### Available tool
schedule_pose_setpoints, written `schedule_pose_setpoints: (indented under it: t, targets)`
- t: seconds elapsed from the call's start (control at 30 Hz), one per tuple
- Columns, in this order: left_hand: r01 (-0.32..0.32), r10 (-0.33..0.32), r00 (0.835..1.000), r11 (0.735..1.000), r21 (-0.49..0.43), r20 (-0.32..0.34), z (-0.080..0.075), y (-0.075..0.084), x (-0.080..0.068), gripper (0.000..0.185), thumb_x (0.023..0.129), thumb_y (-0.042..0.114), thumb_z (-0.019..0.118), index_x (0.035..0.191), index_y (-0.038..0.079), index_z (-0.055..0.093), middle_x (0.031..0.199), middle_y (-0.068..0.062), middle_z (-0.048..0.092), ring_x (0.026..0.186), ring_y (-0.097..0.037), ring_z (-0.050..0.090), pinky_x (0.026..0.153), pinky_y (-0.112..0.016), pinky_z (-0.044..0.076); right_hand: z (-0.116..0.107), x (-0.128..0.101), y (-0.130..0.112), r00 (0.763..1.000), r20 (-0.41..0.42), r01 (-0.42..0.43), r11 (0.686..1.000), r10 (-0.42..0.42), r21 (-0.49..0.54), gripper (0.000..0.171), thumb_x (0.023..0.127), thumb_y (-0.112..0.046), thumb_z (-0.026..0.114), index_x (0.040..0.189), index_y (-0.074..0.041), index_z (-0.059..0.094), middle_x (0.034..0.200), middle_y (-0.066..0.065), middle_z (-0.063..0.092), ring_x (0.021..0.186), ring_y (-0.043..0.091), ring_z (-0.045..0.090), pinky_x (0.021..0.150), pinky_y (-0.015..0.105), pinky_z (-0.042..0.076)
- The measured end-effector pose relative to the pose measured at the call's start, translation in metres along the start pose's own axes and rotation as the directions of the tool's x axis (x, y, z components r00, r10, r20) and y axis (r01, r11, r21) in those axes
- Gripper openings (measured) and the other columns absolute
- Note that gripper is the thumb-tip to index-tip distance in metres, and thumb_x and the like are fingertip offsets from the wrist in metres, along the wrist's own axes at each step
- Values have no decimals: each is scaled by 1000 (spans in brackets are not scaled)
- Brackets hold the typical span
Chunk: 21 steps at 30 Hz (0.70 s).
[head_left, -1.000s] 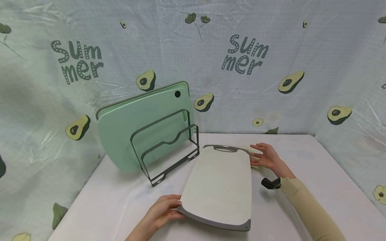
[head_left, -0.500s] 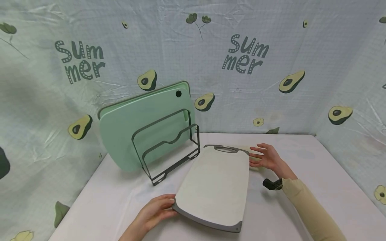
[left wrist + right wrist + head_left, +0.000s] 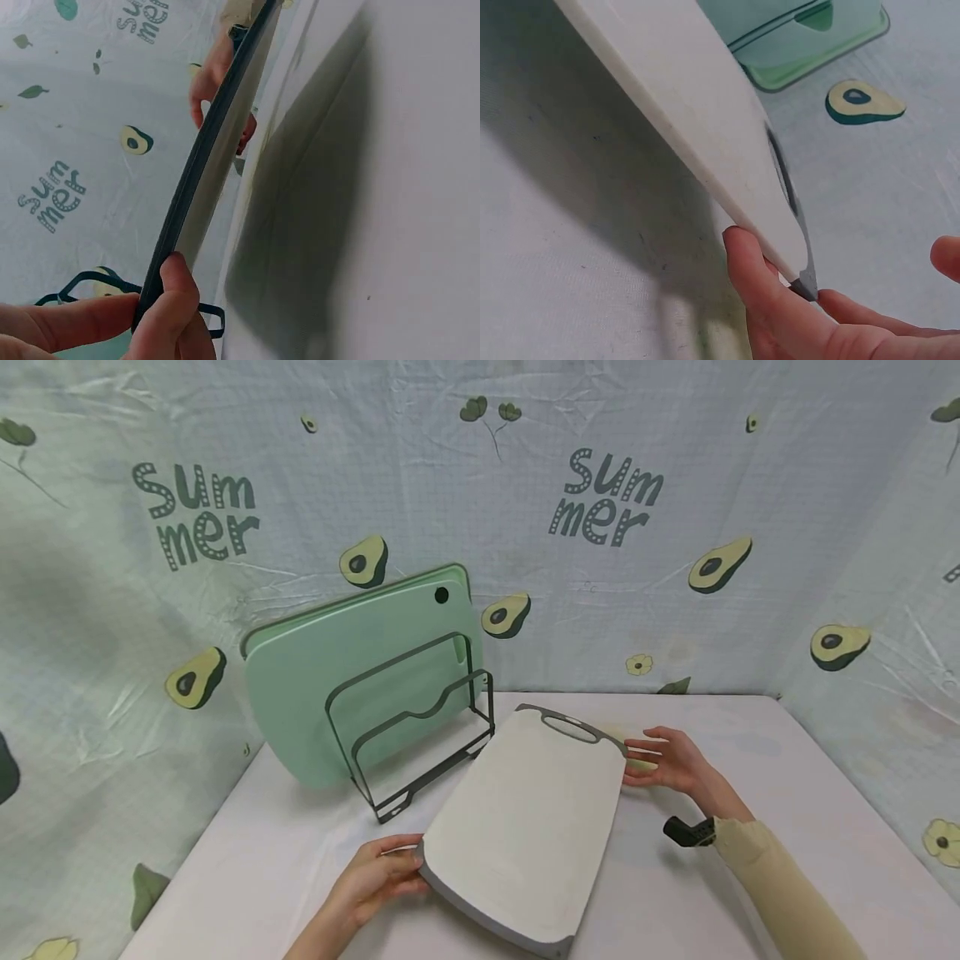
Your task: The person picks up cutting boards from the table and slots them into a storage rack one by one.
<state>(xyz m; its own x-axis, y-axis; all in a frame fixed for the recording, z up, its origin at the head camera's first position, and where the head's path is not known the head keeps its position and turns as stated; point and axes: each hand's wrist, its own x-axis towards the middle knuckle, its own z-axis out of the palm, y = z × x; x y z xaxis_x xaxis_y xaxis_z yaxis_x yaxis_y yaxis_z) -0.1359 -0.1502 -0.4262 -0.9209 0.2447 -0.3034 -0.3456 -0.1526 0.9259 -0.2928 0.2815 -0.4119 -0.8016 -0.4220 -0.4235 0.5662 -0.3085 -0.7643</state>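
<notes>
White cutting board (image 3: 521, 827) up off the table (image 3: 750, 893) near its front edge, tilted, grey handle end toward the back. Left hand (image 3: 375, 881) pinching the near left corner, thumb over the grey rim; right hand (image 3: 671, 762) with relaxed fingers touching the far right corner. Wire rack (image 3: 412, 727) with green boards (image 3: 330, 668) at the back left.

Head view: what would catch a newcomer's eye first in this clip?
A white cutting board with a grey rim, lifted off the white table at centre. The left hand grips its near corner and the right hand touches its far edge by the handle slot. Behind it to the left stands a dark wire rack with a mint green board leaning in it, against an avocado-print backdrop.
</notes>
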Motion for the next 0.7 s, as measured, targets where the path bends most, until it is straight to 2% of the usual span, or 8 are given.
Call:
schedule_pose_setpoints:
  t: [0.13,0.23,0.37,0.47,0.53,0.7]
  targets:
    - [-46,52,991,998,54,-126,4,9,1,48,82,-3,55,124,-17,36,88,-3,58,75,-9,61,68,-29,53,-1,-6,2,1000,22,18,1000,-19,14,62,95,-31,31,142,-5,0,142,12,4,109,30,38,102,52,28]
    - [-74,88,970,995,70,-227,8,16,3,44,82,-5,54,122,-16,40,87,-3,59,74,-9,61,66,-28,53,-1,-11,1,998,42,35,999,-36,33,61,95,-30,30,142,-6,0,143,12,2,110,31,38,103,52,27]
    - [-116,130,938,991,61,-321,11,25,5,39,82,-6,54,119,-15,45,86,-4,62,73,-11,63,65,-28,53,-1,-14,1,998,48,34,997,-38,73,50,95,-30,29,138,-7,15,139,11,11,109,31,41,102,51,29]
    - [-140,150,925,989,54,-350,12,29,6,39,81,-8,54,119,-14,46,85,-4,63,72,-11,63,66,-28,53,-1,-17,1,999,39,23,995,-27,98,41,95,-29,31,128,-5,31,132,11,18,106,31,45,101,50,32]
    - [-154,161,918,987,49,-361,11,32,6,40,80,-9,53,119,-15,46,86,-5,63,73,-10,62,66,-27,53,-2,-18,2,999,40,19,995,-23,98,37,95,-28,32,122,-3,37,128,10,20,104,31,46,101,49,32]
    - [-190,196,906,980,53,-376,9,39,5,42,79,-12,52,121,-15,44,97,-8,63,77,-5,61,69,-23,51,-3,-23,5,999,15,33,997,-34,63,32,94,-25,35,116,-2,37,121,11,31,100,30,50,98,47,37]
